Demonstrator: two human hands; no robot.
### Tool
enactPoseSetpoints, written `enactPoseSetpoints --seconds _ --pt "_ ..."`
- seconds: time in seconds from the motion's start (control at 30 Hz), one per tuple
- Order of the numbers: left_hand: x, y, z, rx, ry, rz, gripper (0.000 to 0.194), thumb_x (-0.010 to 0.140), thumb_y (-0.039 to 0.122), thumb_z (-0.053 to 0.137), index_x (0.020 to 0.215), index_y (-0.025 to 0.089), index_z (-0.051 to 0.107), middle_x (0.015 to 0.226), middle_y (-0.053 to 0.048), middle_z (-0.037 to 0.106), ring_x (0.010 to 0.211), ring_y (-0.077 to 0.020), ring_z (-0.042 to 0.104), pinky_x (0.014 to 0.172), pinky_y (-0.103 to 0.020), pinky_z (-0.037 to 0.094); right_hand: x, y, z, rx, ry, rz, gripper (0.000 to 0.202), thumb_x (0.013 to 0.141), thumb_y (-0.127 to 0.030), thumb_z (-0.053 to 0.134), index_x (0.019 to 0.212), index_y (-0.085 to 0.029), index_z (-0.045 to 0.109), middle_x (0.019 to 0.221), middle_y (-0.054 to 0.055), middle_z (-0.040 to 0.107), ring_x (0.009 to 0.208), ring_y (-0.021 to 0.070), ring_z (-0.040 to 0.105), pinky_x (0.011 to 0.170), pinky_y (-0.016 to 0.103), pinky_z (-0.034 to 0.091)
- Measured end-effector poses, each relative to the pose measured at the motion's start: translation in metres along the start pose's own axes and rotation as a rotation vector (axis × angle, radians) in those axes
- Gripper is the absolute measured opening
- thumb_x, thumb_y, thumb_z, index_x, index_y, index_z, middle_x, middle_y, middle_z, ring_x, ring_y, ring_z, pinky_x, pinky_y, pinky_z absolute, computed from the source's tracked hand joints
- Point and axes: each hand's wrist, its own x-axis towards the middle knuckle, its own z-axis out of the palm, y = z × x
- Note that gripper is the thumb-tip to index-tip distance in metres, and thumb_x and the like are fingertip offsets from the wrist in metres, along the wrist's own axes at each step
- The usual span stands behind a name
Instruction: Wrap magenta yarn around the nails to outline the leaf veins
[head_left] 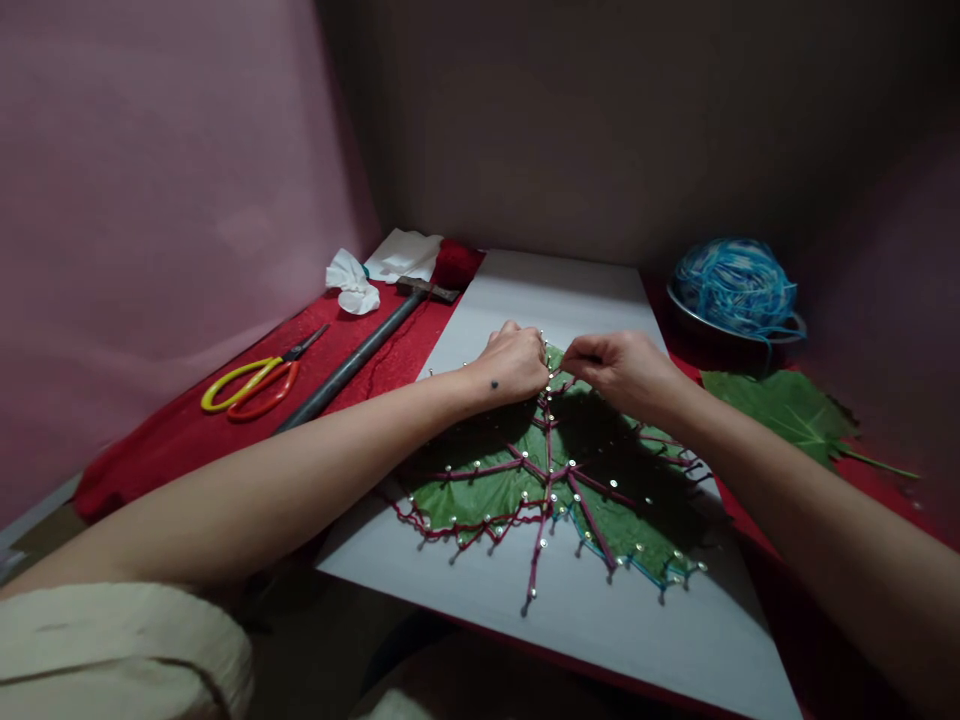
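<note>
A large green leaf [480,492] lies on a white board [570,295], with several nails standing along its veins and edge. Purple string runs between nails on the veins, dark red string follows the lower left edge, and blue string follows the lower right edge. My left hand [517,362] is closed over the upper part of the leaf, beside the nails of the middle vein. Just right of it, my right hand [611,368] has thumb and fingertips pinched together near the leaf's top. What either hand holds is too small or hidden to make out.
Scissors with yellow and red handles [259,383] and a hammer [360,355] lie on the red cloth at left, near crumpled white paper [351,283] and red yarn [456,264]. At right are blue yarn [735,285] in a metal bowl [697,318] and another leaf [787,410].
</note>
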Motion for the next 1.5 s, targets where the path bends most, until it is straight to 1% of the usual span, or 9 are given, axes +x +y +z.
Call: enactPoseSetpoints --seconds 0.1,0.27,0.43,0.67,0.8,0.9,1.1,1.27,1.5 --pt "-0.001 0.006 -0.003 0.023 -0.032 -0.105 0.010 0.066 0.013 0.053 0.059 0.016 0.058 0.068 -0.007 0.062 0.083 -0.0229 0.055 0.087 -0.042 0.041 0.010 0.001 -0.002 -0.059 -0.010 0.062 0.014 0.071 -0.019 0.057 0.070 -0.016 0.071 0.052 -0.003 0.052 0.051 0.0089 0.041 0.053 0.024 0.030" --pt "-0.003 0.015 -0.009 0.029 -0.064 -0.125 0.011 0.068 0.021 0.057 0.058 0.016 0.059 0.073 -0.009 0.063 0.092 -0.0267 0.051 0.085 -0.044 0.041 0.016 0.003 -0.001 -0.070 -0.024 0.184 0.012 0.066 -0.022 0.061 0.068 -0.019 0.072 0.049 -0.002 0.053 0.049 0.0099 0.044 0.051 0.025 0.031" --pt "-0.002 0.022 -0.009 0.075 -0.049 -0.126 0.006 0.067 0.016 0.055 0.065 0.014 0.061 0.081 -0.011 0.061 0.093 -0.0287 0.049 0.082 -0.048 0.042 0.021 0.001 0.002 -0.206 -0.007 0.239 0.016 0.064 -0.018 0.058 0.067 -0.021 0.073 0.055 0.002 0.061 0.054 0.0134 0.050 0.051 0.026 0.032" --pt "-0.006 0.020 -0.016 0.087 -0.122 -0.096 0.008 0.067 0.015 0.057 0.063 0.016 0.064 0.092 -0.009 0.062 0.097 -0.0268 0.050 0.085 -0.040 0.044 0.024 0.003 0.011 -0.440 0.067 0.167 0.022 0.069 -0.021 0.054 0.077 -0.023 0.074 0.072 0.007 0.070 0.064 0.0189 0.059 0.052 0.028 0.029" --pt "-0.007 0.013 -0.020 0.034 -0.033 -0.086 0.016 0.067 0.012 0.057 0.075 0.018 0.069 0.087 -0.005 0.063 0.092 -0.0220 0.053 0.083 -0.034 0.044 0.021 0.000 0.013 -0.543 0.101 0.082 0.027 0.077 -0.027 0.048 0.083 -0.024 0.074 0.076 0.008 0.071 0.069 0.0203 0.061 0.053 0.029 0.028" --pt "-0.010 0.007 -0.019 0.063 0.057 -0.019 0.024 0.070 0.009 0.054 0.082 0.022 0.071 0.087 -0.004 0.062 0.090 -0.0209 0.052 0.083 -0.036 0.042 0.023 -0.003 0.013 -0.543 0.081 0.039 0.027 0.079 -0.028 0.047 0.083 -0.025 0.074 0.076 0.006 0.071 0.067 0.0181 0.060 0.051 0.028 0.024" --pt "-0.019 -0.002 -0.014 0.316 0.087 0.245 0.029 0.079 0.009 0.052 0.092 0.027 0.071 0.091 -0.006 0.058 0.092 -0.0237 0.046 0.078 -0.039 0.035 0.021 0.002 0.015 -0.541 0.141 -0.003 0.026 0.079 -0.030 0.048 0.078 -0.026 0.073 0.071 0.004 0.070 0.063 0.0164 0.056 0.052 0.028 0.021" --pt "-0.021 0.003 -0.016 0.611 0.093 0.409 0.020 0.089 0.023 0.048 0.095 0.020 0.066 0.096 -0.011 0.057 0.098 -0.0267 0.044 0.084 -0.042 0.032 0.015 0.006 0.015 -0.572 0.182 -0.019 0.029 0.082 -0.032 0.045 0.084 -0.023 0.073 0.075 0.006 0.072 0.064 0.0171 0.057 0.053 0.029 0.022" --pt "-0.025 0.007 -0.020 0.727 0.117 0.501 0.023 0.092 0.024 0.043 0.091 0.017 0.065 0.099 -0.010 0.059 0.098 -0.0264 0.046 0.085 -0.041 0.033 0.015 0.006 0.015 -0.538 0.204 -0.023 0.030 0.083 -0.033 0.046 0.088 -0.024 0.074 0.078 0.006 0.072 0.068 0.0189 0.060 0.055 0.029 0.023"
